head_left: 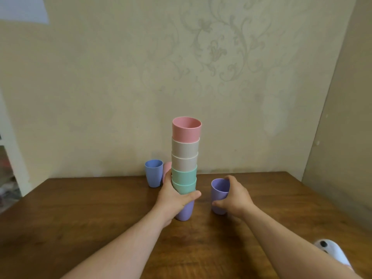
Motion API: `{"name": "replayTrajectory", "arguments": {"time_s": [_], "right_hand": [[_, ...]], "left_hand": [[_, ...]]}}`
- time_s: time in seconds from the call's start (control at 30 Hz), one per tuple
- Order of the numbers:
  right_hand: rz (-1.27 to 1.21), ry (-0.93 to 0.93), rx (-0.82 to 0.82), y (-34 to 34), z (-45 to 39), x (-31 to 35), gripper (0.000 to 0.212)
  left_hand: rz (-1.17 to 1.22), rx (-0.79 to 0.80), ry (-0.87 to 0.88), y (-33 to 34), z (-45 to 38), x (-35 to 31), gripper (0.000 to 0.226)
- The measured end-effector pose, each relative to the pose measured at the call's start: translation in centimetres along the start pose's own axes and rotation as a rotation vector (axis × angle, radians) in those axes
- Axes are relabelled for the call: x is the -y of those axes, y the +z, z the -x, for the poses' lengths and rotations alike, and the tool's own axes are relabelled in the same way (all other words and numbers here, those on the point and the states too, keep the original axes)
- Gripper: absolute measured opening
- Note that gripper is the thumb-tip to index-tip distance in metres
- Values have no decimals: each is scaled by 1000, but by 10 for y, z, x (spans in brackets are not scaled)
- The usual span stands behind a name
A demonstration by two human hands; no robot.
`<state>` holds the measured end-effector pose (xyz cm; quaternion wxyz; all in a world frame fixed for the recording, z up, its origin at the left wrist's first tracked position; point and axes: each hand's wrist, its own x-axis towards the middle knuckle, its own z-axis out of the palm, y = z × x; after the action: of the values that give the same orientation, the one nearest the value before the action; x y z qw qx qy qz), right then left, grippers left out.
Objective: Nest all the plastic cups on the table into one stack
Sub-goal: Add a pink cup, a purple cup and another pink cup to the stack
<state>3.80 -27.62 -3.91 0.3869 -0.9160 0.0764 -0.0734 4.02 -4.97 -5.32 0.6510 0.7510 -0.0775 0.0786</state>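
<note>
A tall stack of nested cups (185,158) stands upright at the middle of the wooden table (80,208): purple at the bottom, two mint green, two beige, pink on top. My left hand (173,198) is wrapped around its lower part. To its right a single purple cup (218,195) stands on the table, with my right hand (234,196) gripping it from the right side. A blue cup (153,173) stands at the back left near the wall. A pink cup (167,170) shows partly behind the stack and my left hand.
A papered wall (181,77) rises directly behind the table's far edge, and a second wall closes the right side. A white object (332,252) with a dark spot lies at the lower right, behind my right forearm.
</note>
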Motion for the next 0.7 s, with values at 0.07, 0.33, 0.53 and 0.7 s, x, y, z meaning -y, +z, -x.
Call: {"name": "replayTrajectory", "arguments": {"time_s": [0.07, 0.33, 0.53, 0.7], "right_hand": [[-10, -7, 21, -2, 5, 0, 102], [-489, -125, -256, -75, -5, 77, 117], [-877, -392, -321, -129, 15, 194, 64], [-683, -517, -188, -106, 31, 223, 70]], "left_hand": [[50, -3, 7, -5, 3, -18, 104], [194, -101, 137, -13, -18, -118, 114], [116, -144, 103, 5, -23, -124, 41], [39, -148, 144, 19, -23, -121, 53]]}}
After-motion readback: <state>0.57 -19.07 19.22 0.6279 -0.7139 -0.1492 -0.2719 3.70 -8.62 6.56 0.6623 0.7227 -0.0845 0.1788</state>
